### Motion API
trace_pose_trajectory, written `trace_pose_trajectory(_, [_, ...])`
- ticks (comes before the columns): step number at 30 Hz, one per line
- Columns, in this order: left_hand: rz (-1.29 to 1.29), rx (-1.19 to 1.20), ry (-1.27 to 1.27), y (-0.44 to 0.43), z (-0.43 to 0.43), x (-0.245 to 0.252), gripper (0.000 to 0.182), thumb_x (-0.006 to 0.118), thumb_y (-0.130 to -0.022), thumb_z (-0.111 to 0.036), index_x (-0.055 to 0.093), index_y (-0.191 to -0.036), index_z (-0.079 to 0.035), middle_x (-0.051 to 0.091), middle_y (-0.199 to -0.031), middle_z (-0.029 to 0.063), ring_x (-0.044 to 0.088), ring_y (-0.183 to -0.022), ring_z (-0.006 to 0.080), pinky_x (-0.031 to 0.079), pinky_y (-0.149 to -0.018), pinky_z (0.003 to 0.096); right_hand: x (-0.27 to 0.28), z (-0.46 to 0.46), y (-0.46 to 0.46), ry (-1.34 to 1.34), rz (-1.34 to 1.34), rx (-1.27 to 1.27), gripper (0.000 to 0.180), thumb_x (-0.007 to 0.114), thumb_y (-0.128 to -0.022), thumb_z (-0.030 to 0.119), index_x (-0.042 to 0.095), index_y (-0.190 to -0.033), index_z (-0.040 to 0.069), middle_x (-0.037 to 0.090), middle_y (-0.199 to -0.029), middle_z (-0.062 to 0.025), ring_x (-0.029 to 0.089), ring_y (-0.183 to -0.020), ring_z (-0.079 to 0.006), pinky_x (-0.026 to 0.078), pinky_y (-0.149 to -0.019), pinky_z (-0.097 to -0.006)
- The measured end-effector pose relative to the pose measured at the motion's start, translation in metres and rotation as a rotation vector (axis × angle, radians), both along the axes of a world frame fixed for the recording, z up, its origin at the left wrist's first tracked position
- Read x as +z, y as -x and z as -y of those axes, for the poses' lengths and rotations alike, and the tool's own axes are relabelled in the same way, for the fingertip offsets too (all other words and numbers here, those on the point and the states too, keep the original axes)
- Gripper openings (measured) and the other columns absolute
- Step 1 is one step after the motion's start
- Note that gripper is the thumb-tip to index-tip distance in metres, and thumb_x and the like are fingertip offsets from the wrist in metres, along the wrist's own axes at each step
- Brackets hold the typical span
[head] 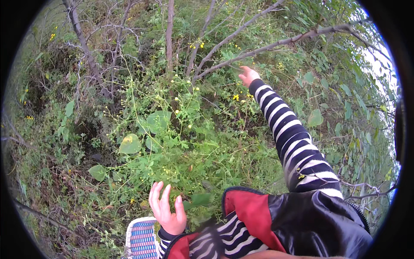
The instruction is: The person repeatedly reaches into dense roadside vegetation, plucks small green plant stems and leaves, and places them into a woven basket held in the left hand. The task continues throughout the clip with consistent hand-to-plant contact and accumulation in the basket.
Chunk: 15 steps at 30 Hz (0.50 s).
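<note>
My left hand (168, 212) is raised low in the view, palm partly up, fingers apart and nothing in it. Just beside its wrist is a woven basket (142, 238) with blue, pink and white strips and a white rim, partly cut off by the lower edge. Far out to the upper right reaches my right hand (249, 76), its fingers spread just below a bare slanting branch (258, 50). Yellow flowers (240, 97) stand a little below that hand. Between my hands grow leafy green stems with small round yellowish buds (177, 111).
Thin trunks (169, 35) and bare grey twigs (85, 45) rise at the back. Another thin branch (368, 191) crosses by my right elbow. Broad leaves (130, 144) stick out at centre left. Dense undergrowth covers the ground. My black vest (310, 223) fills the lower right.
</note>
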<state>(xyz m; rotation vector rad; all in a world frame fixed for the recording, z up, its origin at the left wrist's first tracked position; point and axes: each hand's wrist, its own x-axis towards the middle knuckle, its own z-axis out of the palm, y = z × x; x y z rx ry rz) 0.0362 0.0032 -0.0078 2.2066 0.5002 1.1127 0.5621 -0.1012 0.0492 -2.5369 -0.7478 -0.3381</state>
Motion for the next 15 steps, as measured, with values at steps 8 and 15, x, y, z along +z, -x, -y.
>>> trace_pose_trajectory(8, [0.036,-0.163,0.028,0.001,0.010,0.009,0.027,0.054,-0.077,-0.001,0.054,-0.104,0.002,0.048,-0.116,0.0174,0.045,-0.108,0.0323,0.035,-0.093,0.0404,-0.006,0.046,0.067,-0.076,-0.357,-0.032,0.036,0.058,-0.079,0.018,0.053,-0.112,0.004,0.064,-0.081,-0.0118,0.060,-0.051,-0.0171,0.051,-0.054,-0.0299])
trace_pose_trajectory(15, [0.027,-0.273,-0.027,0.010,0.023,0.013,0.024,0.054,-0.076,-0.003,0.056,-0.099,0.003,0.048,-0.116,0.0167,0.043,-0.109,0.0348,0.034,-0.092,0.0452,-0.034,0.062,0.123,-0.408,-0.557,-0.056,0.037,0.053,-0.082,0.016,0.051,-0.116,0.003,0.063,-0.078,-0.0106,0.059,-0.050,-0.0143,0.050,-0.045,-0.0265])
